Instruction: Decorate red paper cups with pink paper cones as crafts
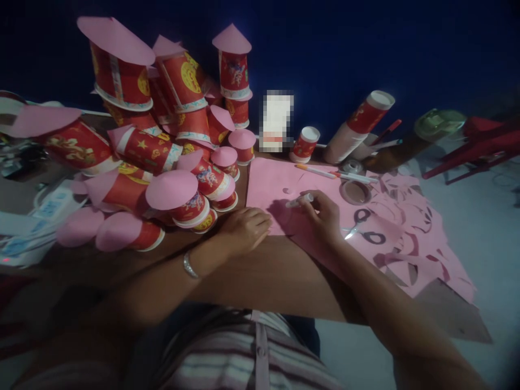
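A pink sheet (pixel 264 187) lies on the brown table (pixel 260 276), with a small dark hole or mark near its middle. My right hand (pixel 325 216) is over the sheet, its fingers closed around a small white tube-like object (pixel 303 200). At the sheet's lower left edge rests my left hand (pixel 247 230), palm down and fingers close together; nothing shows in it. Scissors (pixel 368 228) with dark handles lie right of my right hand, below a tape roll (pixel 355 192). Two pens (pixel 316 170) lie end to end along the top of the sheet.
Many red paper cups with pink cone tops (pixel 173 189) crowd the left side. A single red cup (pixel 305 145) and a leaning cup stack (pixel 359 127) stand at the back, beside a bottle (pixel 406 143). Pink paper scraps (pixel 410 211) spread at the right. A power strip (pixel 52 211) is far left.
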The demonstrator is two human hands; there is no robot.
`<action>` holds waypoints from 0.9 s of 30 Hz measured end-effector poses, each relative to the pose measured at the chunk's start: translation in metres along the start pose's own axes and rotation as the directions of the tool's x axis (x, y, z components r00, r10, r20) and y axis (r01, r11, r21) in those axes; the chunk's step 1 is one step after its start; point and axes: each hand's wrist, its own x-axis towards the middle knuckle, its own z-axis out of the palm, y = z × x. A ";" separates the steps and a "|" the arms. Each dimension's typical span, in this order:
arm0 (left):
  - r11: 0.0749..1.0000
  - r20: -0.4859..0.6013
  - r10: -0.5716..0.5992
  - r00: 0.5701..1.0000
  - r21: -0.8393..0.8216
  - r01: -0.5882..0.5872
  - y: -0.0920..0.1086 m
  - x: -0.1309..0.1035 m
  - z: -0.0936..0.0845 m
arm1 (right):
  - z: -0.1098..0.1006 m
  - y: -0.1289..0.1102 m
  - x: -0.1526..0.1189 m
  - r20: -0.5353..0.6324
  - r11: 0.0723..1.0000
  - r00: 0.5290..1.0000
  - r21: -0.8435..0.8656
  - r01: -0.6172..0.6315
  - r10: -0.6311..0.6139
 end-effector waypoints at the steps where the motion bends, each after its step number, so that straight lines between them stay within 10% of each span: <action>1: 1.000 -0.005 0.009 1.000 0.005 -0.008 0.000 0.000 0.001 | 0.002 -0.004 -0.001 0.023 0.997 0.998 -0.056 0.059 -0.058; 12: 0.998 -0.034 0.056 0.998 0.042 -0.055 -0.001 0.000 0.004 | 0.021 -0.006 -0.006 0.160 0.858 0.885 -0.221 0.464 -0.437; 27: 0.998 -0.041 0.064 0.997 0.029 -0.063 -0.001 0.000 0.005 | 0.022 -0.003 0.004 0.201 0.816 0.850 -0.241 0.525 -0.487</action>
